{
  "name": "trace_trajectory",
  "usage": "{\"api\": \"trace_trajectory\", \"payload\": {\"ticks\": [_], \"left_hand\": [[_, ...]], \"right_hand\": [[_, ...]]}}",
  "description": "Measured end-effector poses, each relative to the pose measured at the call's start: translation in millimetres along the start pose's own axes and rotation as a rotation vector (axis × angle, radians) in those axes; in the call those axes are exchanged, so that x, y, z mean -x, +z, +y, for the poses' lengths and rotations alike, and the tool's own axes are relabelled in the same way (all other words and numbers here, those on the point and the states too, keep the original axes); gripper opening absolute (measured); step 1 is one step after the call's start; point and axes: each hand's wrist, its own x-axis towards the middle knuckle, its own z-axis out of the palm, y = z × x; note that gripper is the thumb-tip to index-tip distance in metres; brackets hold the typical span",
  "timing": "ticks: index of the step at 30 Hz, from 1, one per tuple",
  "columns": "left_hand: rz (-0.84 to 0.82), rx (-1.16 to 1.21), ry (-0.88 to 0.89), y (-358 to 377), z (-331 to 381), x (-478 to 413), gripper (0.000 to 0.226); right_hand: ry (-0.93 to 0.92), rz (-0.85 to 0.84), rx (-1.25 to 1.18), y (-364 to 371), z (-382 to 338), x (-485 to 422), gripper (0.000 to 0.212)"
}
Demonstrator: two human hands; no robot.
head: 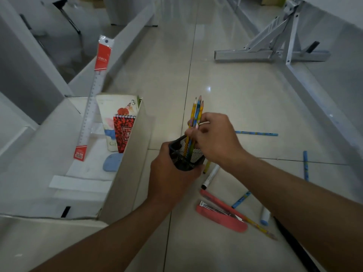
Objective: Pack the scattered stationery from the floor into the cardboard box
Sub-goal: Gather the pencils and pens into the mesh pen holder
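1. Done: ruler and notebooks stand in the box.
2. Now: left hand fingers clasp the cup beside the box; right hand fingers pinch pencils standing in it.
3. Left: stapler, marker and loose pencils on the floor.

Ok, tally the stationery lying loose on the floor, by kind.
Pencils: 5 (one half hidden by the hands)
Markers: 2
Stapler: 1
Total: 8
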Motion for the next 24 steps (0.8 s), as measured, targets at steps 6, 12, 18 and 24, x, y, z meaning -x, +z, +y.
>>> {"api": "trace_trajectory", "payload": {"ticks": [6, 12, 18, 24], "left_hand": [[-0.005, -0.009, 0.001, 0.8, 0.3, -2.0, 0.071], [-0.004, -0.028, 0.022, 2.0, -3.5, -3.5, 0.074], [-0.002, -0.021, 0.028, 1.5, -5.0, -3.0, 0.074], [0.004, -0.02, 0.024, 0.8, -4.5, -2.2, 0.072]], "right_hand": [[0.027, 0.0, -0.001, 10.5, 7.7, 5.1, 0.008], [0.016, 0.026, 0.057, 9.4, 3.1, 1.5, 0.013], [-0.042, 0.082, 0.043, 2.6, -3.9, -1.7, 0.012], [-0.024, 0.196, -0.016, -21.8, -6.0, -26.0, 0.014]]}}
